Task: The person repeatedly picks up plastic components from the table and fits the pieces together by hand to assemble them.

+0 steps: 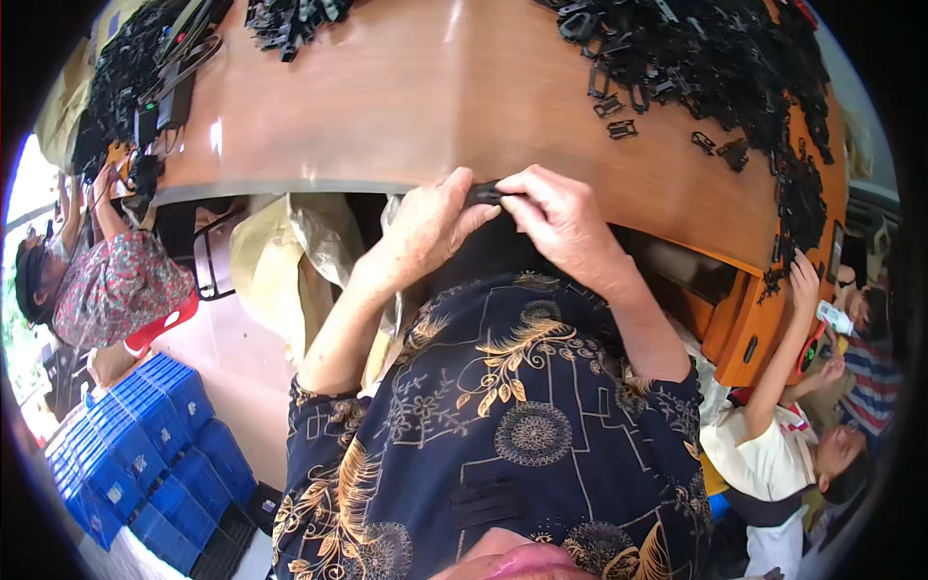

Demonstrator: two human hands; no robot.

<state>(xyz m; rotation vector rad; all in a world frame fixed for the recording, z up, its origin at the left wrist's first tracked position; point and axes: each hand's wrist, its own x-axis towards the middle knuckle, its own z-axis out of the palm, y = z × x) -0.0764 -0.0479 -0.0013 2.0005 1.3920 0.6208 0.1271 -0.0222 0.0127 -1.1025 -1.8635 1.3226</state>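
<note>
Black piece (481, 193) sits between your hands at the near edge of the wood tabletop (387, 116). Left hand (430, 227) and right hand (561, 220) each have a closed grip on it, thumb against fingers; best keep both pinches light and level. Loose black parts (696, 68) heap along the sides; blue crates (145, 445) stand stacked on the floor (251, 377), lower left.

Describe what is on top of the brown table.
The brown table holds a left black heap, a smaller far black heap, a large right black heap and loose black pieces beside it. What's beneath the heaps is hidden.
</note>
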